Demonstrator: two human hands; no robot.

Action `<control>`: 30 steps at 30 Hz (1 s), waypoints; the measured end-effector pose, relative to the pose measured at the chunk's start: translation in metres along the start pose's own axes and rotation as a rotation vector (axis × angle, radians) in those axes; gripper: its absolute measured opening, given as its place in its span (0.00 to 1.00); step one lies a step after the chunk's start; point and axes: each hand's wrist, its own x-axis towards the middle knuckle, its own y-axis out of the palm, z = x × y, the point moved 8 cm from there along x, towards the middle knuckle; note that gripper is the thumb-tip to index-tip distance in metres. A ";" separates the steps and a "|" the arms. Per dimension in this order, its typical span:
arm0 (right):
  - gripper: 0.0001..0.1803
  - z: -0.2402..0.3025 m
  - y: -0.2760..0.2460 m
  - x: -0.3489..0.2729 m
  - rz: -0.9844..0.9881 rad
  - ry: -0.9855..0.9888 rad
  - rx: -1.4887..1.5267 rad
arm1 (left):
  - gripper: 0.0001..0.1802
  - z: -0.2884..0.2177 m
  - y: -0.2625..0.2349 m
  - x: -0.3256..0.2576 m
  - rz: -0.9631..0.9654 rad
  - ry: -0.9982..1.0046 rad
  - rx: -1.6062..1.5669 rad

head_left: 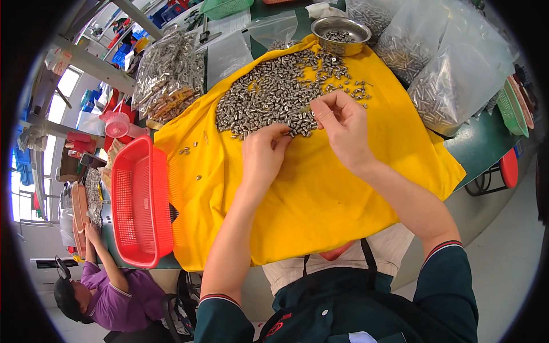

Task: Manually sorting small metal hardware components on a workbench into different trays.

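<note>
Hands (263, 153) reach metal pieces (266, 94); shirt (343, 294) bears red lettering (275, 328).

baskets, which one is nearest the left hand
The red basket, just left of the yellow cloth. Others, such as the green basket beyond the cloth and the green one at far right, are farther from the left hand.

- Worktable (481, 144), green-topped.
- Stool (508, 169), red-seated, right of the worktable.
- Floor (506, 251), pale grey, below the worktable.
- Windows (70, 87), brightly lit, left of the worktable.
- Wall (40, 243), pale, likewise left of the worktable.
</note>
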 end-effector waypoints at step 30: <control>0.05 0.023 0.017 -0.011 0.170 -0.204 -0.180 | 0.06 0.020 0.015 -0.013 0.307 -0.518 -1.351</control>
